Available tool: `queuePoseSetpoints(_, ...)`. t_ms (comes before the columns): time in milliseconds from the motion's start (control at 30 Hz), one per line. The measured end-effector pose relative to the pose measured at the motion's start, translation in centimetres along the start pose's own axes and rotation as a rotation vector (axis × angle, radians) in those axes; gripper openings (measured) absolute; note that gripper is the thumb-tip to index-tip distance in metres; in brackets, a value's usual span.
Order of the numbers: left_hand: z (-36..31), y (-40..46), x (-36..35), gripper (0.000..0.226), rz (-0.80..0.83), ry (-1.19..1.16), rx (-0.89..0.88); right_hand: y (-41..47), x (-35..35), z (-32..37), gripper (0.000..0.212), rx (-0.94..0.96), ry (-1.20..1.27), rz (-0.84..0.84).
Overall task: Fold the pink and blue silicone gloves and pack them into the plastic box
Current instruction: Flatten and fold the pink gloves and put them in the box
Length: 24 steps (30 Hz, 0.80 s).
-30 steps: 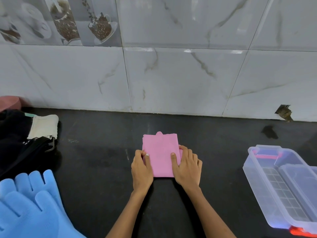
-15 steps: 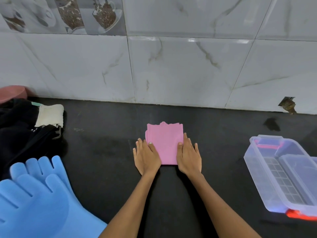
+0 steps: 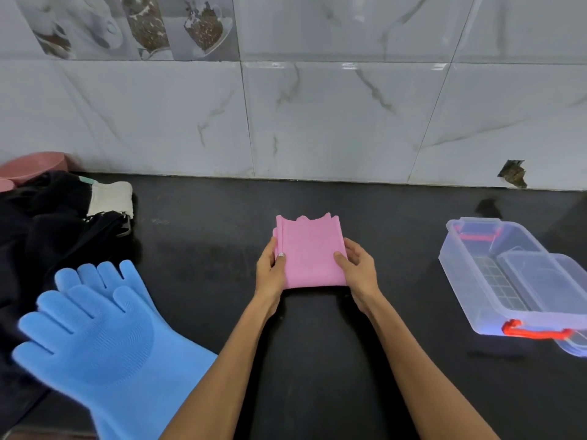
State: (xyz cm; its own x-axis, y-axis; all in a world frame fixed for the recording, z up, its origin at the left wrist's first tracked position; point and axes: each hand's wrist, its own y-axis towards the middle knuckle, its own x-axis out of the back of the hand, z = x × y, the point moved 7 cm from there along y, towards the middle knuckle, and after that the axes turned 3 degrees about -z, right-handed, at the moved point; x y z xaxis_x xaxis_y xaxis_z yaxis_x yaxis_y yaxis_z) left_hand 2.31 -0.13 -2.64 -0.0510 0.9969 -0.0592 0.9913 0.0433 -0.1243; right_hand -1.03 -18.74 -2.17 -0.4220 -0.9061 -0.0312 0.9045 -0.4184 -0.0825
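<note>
The folded pink gloves (image 3: pixel 309 249) form a squarish stack at the middle of the black counter (image 3: pixel 203 249). My left hand (image 3: pixel 270 271) grips the stack's left edge, thumb on top and fingers underneath. My right hand (image 3: pixel 357 269) grips its right edge the same way. The stack's near edge looks slightly raised off the counter. The blue gloves (image 3: pixel 95 335) lie flat and unfolded, one on the other, at the front left. The clear plastic box (image 3: pixel 470 274) with red latches stands open at the right, apart from both hands.
The box's clear lid (image 3: pixel 546 277) rests partly inside the box. Dark cloth (image 3: pixel 41 230) with a pale fabric piece (image 3: pixel 111 198) is piled at the left. Pink bowls (image 3: pixel 31 166) stand at the far left by the tiled wall (image 3: pixel 317 122).
Both hands went from pressing flat on the pink stack's near corners to gripping its side edges. The stack's near edge has come up slightly. The view has shifted.
</note>
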Motion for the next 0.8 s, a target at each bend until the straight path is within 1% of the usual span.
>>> queuePoseSetpoints(67,0.4,-1.2,0.2,0.048,0.032,0.028,0.019,-1.4,0.9,-0.5,0.042,-0.066,0.043,0.021)
queuePoseSetpoints(133,0.7,-2.9,0.5,0.048,0.058,0.048,0.021,-3.1,1.8,-0.6,0.043,-0.088,0.027,0.041)
queuePoseSetpoints(233,1.1,-6.0,1.1,0.048,0.108,0.060,0.017,-6.5,3.0,-0.7,0.044,-0.044,-0.070,0.056)
queuePoseSetpoints(367,1.9,-9.7,1.6,0.048,0.141,0.084,0.016,-10.5,4.4,-1.4,0.036,0.041,-0.198,-0.019)
queuePoseSetpoints(500,2.2,-11.0,1.3,0.046,0.109,0.077,0.031,-11.2,4.7,-1.8,0.035,0.041,-0.223,-0.083)
queuePoseSetpoints(667,1.7,-11.0,-0.1,0.045,0.099,0.040,0.049,-10.4,4.5,-1.2,0.031,0.012,-0.162,-0.081)
queuePoseSetpoints(733,1.3,-11.1,-0.2,0.051,0.059,0.059,0.021,-10.2,4.6,-0.7,0.029,0.002,-0.116,-0.071)
queuePoseSetpoints(800,0.9,-11.2,-0.3,0.051,0.001,0.050,-0.017,-10.1,5.0,-0.5,0.030,-0.017,-0.058,-0.067)
